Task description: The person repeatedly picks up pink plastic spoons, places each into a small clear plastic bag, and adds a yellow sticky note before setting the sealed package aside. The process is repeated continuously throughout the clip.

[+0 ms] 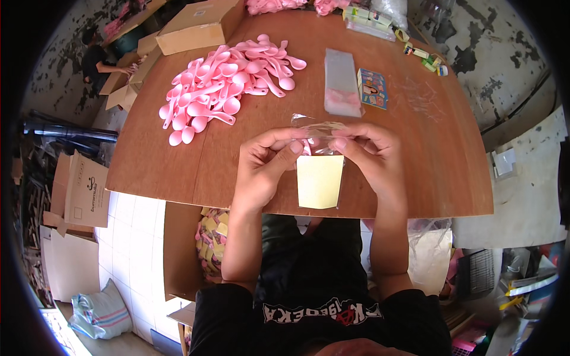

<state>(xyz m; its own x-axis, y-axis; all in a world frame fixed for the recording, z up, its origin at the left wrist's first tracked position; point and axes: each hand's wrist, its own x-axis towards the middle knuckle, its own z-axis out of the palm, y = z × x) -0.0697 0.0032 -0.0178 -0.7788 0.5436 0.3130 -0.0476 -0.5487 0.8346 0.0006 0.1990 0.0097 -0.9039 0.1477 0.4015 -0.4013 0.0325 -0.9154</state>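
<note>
Between my two hands is a clear plastic bag (320,132), pinched by its upper part above the table's front edge. My left hand (264,160) closes thumb and fingers on its left side, and my right hand (374,155) does the same on its right. Inside the bag a pale yellow card (320,183) hangs below my thumbs. A bit of pink shows behind the film near my left thumb; its shape is mostly hidden. Farther off to the left lies a heap of pink plastic spoons (228,83).
A stack of clear bags (341,83) lies on the brown table (285,113) beside printed blue cards (373,89). Tape rolls (424,56) sit at the far right. A cardboard box (199,26) stands far left. Below, an open box (181,255) holds packed pieces. A person (101,65) works at upper left.
</note>
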